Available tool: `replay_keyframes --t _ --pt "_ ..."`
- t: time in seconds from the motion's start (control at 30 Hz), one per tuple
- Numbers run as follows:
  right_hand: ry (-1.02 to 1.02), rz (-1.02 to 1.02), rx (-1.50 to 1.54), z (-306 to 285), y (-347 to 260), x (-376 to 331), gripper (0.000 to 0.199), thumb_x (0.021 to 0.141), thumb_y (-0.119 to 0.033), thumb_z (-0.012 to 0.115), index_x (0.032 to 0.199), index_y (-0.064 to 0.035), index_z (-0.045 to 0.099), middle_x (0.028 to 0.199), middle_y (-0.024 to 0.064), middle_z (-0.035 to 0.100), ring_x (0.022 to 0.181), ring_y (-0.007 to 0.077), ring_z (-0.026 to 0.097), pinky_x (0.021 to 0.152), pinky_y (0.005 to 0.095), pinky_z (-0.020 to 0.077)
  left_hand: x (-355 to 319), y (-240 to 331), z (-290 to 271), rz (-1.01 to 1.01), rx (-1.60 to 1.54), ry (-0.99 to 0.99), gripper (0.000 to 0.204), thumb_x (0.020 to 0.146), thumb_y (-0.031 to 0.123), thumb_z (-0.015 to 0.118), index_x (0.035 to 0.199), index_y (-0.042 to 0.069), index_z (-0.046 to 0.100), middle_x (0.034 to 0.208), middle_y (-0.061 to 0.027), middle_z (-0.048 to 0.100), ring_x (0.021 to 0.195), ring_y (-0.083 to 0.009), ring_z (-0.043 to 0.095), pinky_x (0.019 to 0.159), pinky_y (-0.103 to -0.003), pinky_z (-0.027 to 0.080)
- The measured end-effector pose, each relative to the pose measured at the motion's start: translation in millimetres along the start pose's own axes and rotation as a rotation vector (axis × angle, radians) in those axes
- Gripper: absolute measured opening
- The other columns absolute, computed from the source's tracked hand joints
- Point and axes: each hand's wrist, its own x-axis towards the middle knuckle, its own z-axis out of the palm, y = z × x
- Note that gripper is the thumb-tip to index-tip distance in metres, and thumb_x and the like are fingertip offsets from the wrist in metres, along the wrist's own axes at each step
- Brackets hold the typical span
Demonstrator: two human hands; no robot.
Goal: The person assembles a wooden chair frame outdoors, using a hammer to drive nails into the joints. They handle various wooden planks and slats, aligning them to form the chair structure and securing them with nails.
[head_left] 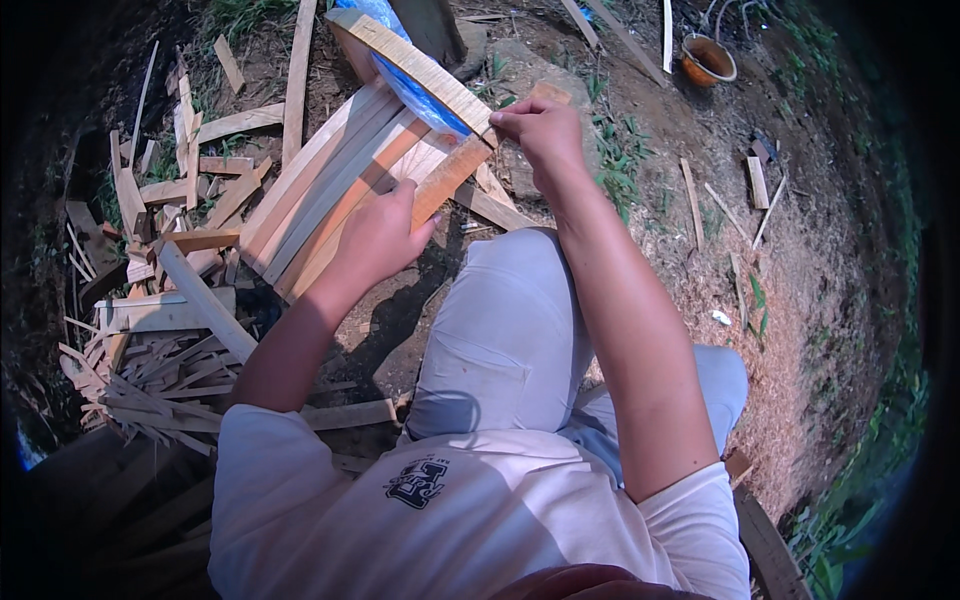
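In front of me leans a wooden piece built of long slats [322, 175] set side by side, with a pale curved board [420, 68] across its far end. My left hand [378, 238] grips the near end of an orange-brown slat [455, 172] at the right side, its thumb along the edge. With fingers pinched together, my right hand [545, 132] holds that slat's far end, where it meets the curved board's tip. Blue plastic [425, 100] shows beneath the curved board. My right fingertips partly hide the joint.
Scrap slats and offcuts [170, 310] lie heaped at the left, beside a bundle of thin strips [165, 385]. An orange-brown bucket [708, 62] stands at the far right. Sawdust and loose sticks [692, 205] cover the ground at right. A dark post [428, 35] rises behind the curved board.
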Motion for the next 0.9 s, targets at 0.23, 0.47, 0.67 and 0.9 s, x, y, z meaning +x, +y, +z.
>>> replay_keyframes --t 0.23,0.47,0.67,0.9 --pt "0.060 -0.129 -0.372 -1.6 -6.8 -3.9 0.016 0.077 -0.018 0.089 0.085 -0.0064 0.083 0.077 0.0107 0.078 0.069 0.0215 0.075 0.069 0.0358 0.0581 1.4 0.3 -1.8 -0.004 0.008 -0.024 0.042 0.097 0.035 0.073 0.108 -0.003 0.057 0.082 -0.0266 0.072 0.081 -0.0467 0.072 0.071 -0.056 0.056" --pt "0.058 -0.203 -0.462 -2.3 -17.3 -12.4 0.016 0.081 -0.019 0.089 0.088 -0.0054 0.083 0.077 0.0083 0.078 0.066 0.0172 0.070 0.064 0.0344 0.0547 2.5 -1.3 -0.4 -0.019 -0.003 -0.041 0.046 0.097 0.036 0.072 0.116 -0.003 0.057 0.088 -0.0278 0.072 0.085 -0.0476 0.072 0.074 -0.056 0.056" --pt "0.047 -0.191 -0.472 -3.2 -17.6 -12.2 0.017 0.080 -0.020 0.089 0.086 -0.0053 0.082 0.078 0.0092 0.078 0.067 0.0183 0.072 0.066 0.0348 0.0557 3.4 0.7 -2.2 -0.046 -0.003 -0.072 0.051 0.096 0.036 0.072 0.125 -0.003 0.057 0.093 -0.0286 0.072 0.088 -0.0481 0.071 0.077 -0.056 0.056" --pt "0.029 -0.189 -0.382 -1.8 -15.2 -8.7 0.017 0.077 -0.015 0.090 0.081 -0.0028 0.079 0.070 0.0131 0.075 0.064 0.0227 0.074 0.066 0.0369 0.0576 1.0 -0.4 1.9 0.023 0.024 0.016 0.043 0.096 0.034 0.074 0.110 -0.004 0.058 0.086 -0.0272 0.072 0.082 -0.0472 0.072 0.072 -0.056 0.056"
